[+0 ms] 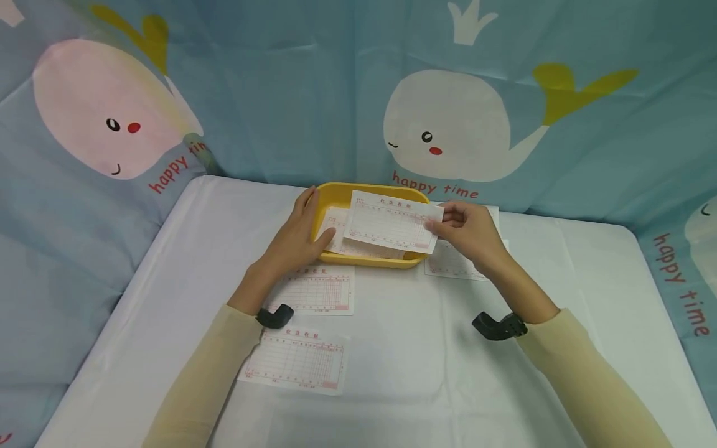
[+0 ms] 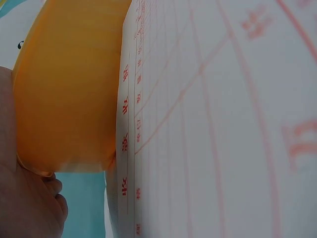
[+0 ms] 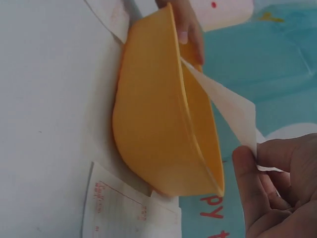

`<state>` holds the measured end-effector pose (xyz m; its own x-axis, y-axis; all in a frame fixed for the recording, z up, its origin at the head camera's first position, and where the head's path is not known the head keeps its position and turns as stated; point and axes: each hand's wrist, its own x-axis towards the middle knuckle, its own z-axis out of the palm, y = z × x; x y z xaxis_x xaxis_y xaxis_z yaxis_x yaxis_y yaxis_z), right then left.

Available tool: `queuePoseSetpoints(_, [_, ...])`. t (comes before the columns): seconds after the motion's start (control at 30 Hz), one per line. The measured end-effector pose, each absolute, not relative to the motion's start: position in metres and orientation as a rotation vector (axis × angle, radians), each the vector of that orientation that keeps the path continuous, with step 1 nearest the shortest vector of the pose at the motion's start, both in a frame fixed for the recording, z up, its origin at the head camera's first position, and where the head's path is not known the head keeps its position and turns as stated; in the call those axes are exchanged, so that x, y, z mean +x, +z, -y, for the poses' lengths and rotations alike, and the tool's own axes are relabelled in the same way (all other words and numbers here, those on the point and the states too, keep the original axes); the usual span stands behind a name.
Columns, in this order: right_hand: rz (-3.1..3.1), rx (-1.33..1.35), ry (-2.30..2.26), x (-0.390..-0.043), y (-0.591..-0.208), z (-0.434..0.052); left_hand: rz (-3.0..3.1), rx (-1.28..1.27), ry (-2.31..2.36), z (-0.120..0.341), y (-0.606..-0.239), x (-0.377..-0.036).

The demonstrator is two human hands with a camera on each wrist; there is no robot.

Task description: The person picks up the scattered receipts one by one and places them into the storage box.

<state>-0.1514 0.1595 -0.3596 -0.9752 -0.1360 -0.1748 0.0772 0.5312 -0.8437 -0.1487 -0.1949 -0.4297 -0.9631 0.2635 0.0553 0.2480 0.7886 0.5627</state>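
A yellow plastic basket (image 1: 358, 263) stands near the back of the table, with white receipt slips (image 1: 335, 225) printed in red inside it. My left hand (image 1: 299, 233) grips the basket's left end, its thumb over the rim. Between thumb and fingers, my right hand (image 1: 467, 230) pinches the right edge of a receipt slip (image 1: 392, 221) above the basket. In the right wrist view this slip (image 3: 230, 104) slants over the basket's rim, near the right hand (image 3: 282, 183). Whether its far edge touches the slips inside is hard to tell.
Two more receipts, an upper one (image 1: 319, 292) and a lower one (image 1: 299, 362), lie in front of the basket beside my left forearm. Other receipts (image 1: 454, 260) lie right of the basket, partly under my right hand. A blue whale-printed curtain (image 1: 313, 93) hangs behind the white table (image 1: 403, 354).
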Motion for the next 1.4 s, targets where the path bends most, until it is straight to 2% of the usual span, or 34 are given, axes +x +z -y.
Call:
queuePoseSetpoints(0.37, [-2.574, -0.062, -1.353, -0.183, -0.366, -0.131, -2.939, 0.426, 0.915, 0.197, -0.430, -0.149])
queuePoseSetpoints(0.6, [-2.692, -0.188, -1.429, -0.193, -0.363, -0.117, -2.934, 0.420, 0.913, 0.195, -0.430, -0.149])
queuePoseSetpoints(0.97, [-2.837, -0.472, -1.413, -0.178, -0.354, -0.115, -2.942, 0.418, 0.908, 0.194, -0.428, -0.148])
queuePoseSetpoints(1.4, [-2.846, -0.698, -1.247, -0.136, -0.353, -0.108, -2.936, 0.405, 0.916, 0.194, -0.430, -0.148])
